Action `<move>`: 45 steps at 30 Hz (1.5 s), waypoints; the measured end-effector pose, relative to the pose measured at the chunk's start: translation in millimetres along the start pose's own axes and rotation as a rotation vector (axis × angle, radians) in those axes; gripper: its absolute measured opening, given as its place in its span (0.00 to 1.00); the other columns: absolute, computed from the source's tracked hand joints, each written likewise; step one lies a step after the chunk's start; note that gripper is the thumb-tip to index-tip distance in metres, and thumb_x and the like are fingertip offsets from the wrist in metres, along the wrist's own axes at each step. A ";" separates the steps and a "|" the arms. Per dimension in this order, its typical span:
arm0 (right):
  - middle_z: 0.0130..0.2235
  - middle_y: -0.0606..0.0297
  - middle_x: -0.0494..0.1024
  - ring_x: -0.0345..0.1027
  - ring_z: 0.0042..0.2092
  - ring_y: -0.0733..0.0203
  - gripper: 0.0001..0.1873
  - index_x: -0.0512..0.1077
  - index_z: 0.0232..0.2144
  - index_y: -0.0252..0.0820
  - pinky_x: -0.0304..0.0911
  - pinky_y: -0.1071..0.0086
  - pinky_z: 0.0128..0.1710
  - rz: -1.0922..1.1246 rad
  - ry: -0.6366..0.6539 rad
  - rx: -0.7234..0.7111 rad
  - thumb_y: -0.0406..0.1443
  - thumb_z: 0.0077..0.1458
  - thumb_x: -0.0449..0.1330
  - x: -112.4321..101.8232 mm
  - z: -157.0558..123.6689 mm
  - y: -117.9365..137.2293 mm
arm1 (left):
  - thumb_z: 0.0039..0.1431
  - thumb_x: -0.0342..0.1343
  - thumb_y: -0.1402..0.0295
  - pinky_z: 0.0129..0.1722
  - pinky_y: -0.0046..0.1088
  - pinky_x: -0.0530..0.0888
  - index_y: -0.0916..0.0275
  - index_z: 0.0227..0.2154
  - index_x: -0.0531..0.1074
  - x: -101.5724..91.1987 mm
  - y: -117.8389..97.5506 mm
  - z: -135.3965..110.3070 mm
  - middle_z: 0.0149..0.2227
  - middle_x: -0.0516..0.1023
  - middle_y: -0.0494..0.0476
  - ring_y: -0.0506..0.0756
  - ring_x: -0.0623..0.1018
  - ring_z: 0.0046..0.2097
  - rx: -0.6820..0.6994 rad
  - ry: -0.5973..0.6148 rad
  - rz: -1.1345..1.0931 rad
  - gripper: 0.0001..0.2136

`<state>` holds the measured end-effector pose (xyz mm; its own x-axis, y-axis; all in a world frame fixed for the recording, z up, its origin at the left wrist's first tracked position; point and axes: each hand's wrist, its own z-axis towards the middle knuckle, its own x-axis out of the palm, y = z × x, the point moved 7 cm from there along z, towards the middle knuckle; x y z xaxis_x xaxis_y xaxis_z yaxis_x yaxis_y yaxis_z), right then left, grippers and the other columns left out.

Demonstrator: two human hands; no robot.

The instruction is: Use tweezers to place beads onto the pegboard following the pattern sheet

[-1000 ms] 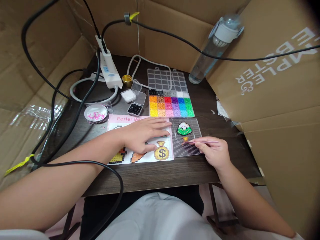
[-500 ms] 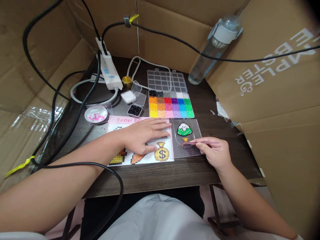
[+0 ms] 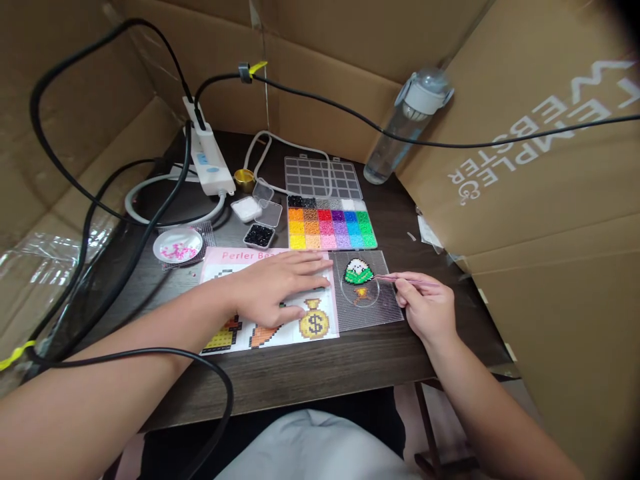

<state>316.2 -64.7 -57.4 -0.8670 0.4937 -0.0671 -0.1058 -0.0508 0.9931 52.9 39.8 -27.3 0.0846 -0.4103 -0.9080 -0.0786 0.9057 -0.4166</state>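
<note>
My left hand (image 3: 280, 287) lies flat with fingers spread on the Perler bead pattern sheet (image 3: 280, 337), which shows a money bag picture near my thumb. My right hand (image 3: 427, 303) pinches pink tweezers (image 3: 410, 281), their tips over the right part of the clear pegboard (image 3: 373, 321). On that board is a finished-looking green, white and black bead figure (image 3: 358, 272). Below it sits a small patch of yellow and brown beads (image 3: 361, 293), within a clear round outline. Whether the tweezer tips hold a bead is too small to tell.
Behind the sheet stands a sorted bead box (image 3: 333, 225) with its lid open. Small boxes of white beads (image 3: 247, 209) and black beads (image 3: 259, 235) sit left of it, near a dish (image 3: 177, 247) with pink beads. A bottle (image 3: 405, 127), power strip (image 3: 213, 163) and cables surround the area.
The tweezers in my right hand have moved off the yellow and brown beads, up and to the right. My left hand stays on the sheet. The whole view has shifted slightly.
</note>
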 end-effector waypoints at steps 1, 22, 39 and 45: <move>0.37 0.56 0.87 0.62 0.22 0.70 0.05 0.86 0.34 0.44 0.60 0.73 0.21 -0.001 0.005 0.000 0.38 0.56 0.73 0.5 0.1 0.0 | 0.64 0.56 0.57 0.74 0.56 0.59 0.61 0.66 0.69 0.2 0.0 0.1 0.76 0.55 0.65 0.70 0.57 0.76 0.001 -0.002 0.000 0.29; 0.36 0.55 0.87 0.60 0.22 0.70 0.06 0.86 0.33 0.43 0.58 0.73 0.20 -0.091 0.009 0.016 0.39 0.56 0.72 3.6 0.8 3.9 | 0.63 0.58 0.57 0.74 0.55 0.57 0.60 0.68 0.67 1.2 1.7 -0.2 0.77 0.52 0.64 0.69 0.55 0.77 -0.024 0.024 0.008 0.31; 0.36 0.49 0.87 0.56 0.21 0.71 0.14 0.84 0.31 0.39 0.54 0.72 0.19 0.074 -0.041 0.060 0.44 0.51 0.76 9.1 9.8 2.2 | 0.59 0.59 0.57 0.72 0.59 0.61 0.63 0.65 0.70 -1.7 -1.0 -5.0 0.75 0.55 0.67 0.72 0.58 0.75 -0.017 -0.018 -0.028 0.32; 0.38 0.48 0.86 0.57 0.21 0.71 0.15 0.84 0.31 0.37 0.55 0.72 0.19 0.032 -0.083 -0.056 0.45 0.51 0.75 21.0 49.5 24.9 | 0.60 0.59 0.56 0.74 0.57 0.60 0.61 0.66 0.69 -2.3 -1.5 -8.8 0.75 0.56 0.65 0.70 0.58 0.75 -0.041 -0.010 -0.038 0.32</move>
<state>319.4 -12.6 -29.3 -0.8272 0.5613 -0.0252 -0.1078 -0.1145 0.9876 44.1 38.5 -25.0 0.0983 -0.4432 -0.8910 -0.1155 0.8842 -0.4526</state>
